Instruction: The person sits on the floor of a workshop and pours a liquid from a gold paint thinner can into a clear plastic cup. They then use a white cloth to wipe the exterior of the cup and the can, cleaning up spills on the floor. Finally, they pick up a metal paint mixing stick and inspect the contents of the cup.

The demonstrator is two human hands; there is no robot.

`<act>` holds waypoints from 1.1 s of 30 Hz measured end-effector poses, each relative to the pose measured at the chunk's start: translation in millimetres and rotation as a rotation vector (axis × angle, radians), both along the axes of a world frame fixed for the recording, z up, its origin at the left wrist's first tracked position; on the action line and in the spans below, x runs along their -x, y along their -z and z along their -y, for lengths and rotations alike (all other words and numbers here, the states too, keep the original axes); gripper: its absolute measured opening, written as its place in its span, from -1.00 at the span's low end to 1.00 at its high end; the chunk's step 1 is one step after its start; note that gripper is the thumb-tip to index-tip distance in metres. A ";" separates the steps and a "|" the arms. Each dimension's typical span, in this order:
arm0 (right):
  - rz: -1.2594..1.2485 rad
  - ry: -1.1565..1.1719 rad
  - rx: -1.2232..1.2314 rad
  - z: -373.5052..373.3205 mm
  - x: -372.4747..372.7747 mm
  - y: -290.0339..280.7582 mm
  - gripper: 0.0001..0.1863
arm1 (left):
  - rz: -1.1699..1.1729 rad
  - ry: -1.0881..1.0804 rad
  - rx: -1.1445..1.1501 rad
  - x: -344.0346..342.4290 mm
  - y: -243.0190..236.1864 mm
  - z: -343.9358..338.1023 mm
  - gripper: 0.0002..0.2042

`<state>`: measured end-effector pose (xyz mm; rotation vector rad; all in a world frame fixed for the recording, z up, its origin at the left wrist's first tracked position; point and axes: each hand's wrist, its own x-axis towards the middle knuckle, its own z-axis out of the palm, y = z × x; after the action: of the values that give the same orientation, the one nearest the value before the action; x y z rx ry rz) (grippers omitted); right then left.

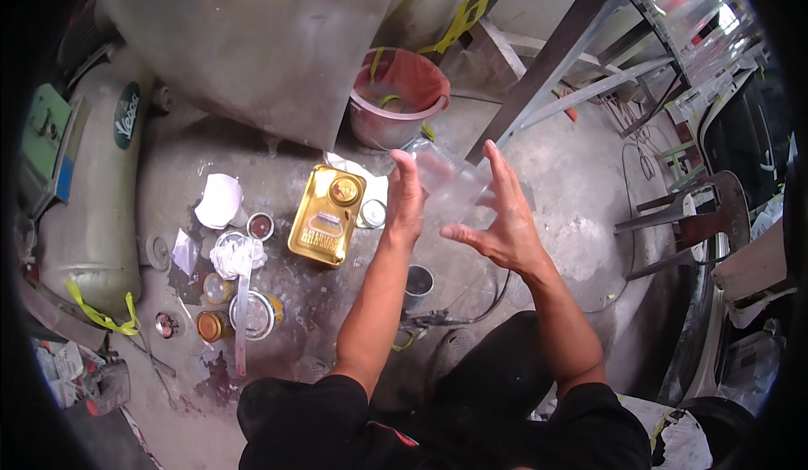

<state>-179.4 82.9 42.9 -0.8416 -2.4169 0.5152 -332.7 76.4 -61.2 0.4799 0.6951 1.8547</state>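
Note:
In front of me, over the floor, a clear, cloudy plastic piece [448, 191] spans the gap between my two hands; whether it is a cup or a bag I cannot make out. My left hand [407, 205] holds its left side, thumb pointing up, its other fingers partly hidden. On the other side my right hand [507, 222] grips it with thumb and fingers wide apart. A gold rectangular can [326, 216] with a round cap lies below and left of the plastic. Beside the can is a small white-rimmed pot [373, 212]. Nearer me stands a dark-filled cup [418, 282].
Left on the floor are several small tins, crumpled white paper [238, 255], a long flat stick [242, 310] and a white-rimmed tub [271, 317]. A pinkish bucket [396, 121] stands beyond my hands. An air tank [97, 184] is far left, a brown stool [694, 217] right. A hose [497, 297] curves near my foot.

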 end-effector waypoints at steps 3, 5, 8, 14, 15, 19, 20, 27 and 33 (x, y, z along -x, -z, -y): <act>-0.162 0.031 0.324 -4.7 1.0 4.8 0.20 | 0.034 0.064 -0.134 -3.4 0.7 -2.0 -0.06; -0.303 0.064 0.401 -4.8 -0.2 5.6 0.07 | 0.055 0.102 -0.282 -1.4 -4.8 1.2 -0.10; -0.387 0.077 0.510 -6.4 -1.4 0.8 -0.10 | 0.198 0.235 -0.463 12.2 -2.8 0.5 -0.11; -0.337 0.040 0.555 -0.2 0.8 -6.4 -0.05 | 0.256 0.245 -0.470 16.5 -9.3 5.4 -0.15; -0.339 0.030 0.563 -1.0 -0.3 -7.5 -0.04 | 0.266 0.254 -0.492 15.8 -8.9 5.5 -0.17; -0.317 0.011 0.620 -3.5 -1.5 -4.8 0.01 | 0.274 0.241 -0.494 18.9 -5.0 5.6 -0.23; -0.320 0.008 0.614 -3.3 -0.9 -4.2 0.02 | 0.276 0.239 -0.494 19.5 -3.7 5.8 -0.24; -0.338 0.025 0.577 -0.9 1.1 -4.5 0.07 | 0.301 0.235 -0.517 20.0 -0.6 5.3 -0.33; -0.364 0.021 0.464 -8.3 -2.1 3.5 0.05 | 0.316 0.230 -0.476 21.5 -9.0 6.2 -0.40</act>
<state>-177.3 91.2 39.4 -0.8655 -1.9781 1.1428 -354.1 70.2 -52.2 0.5272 -0.0210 1.8154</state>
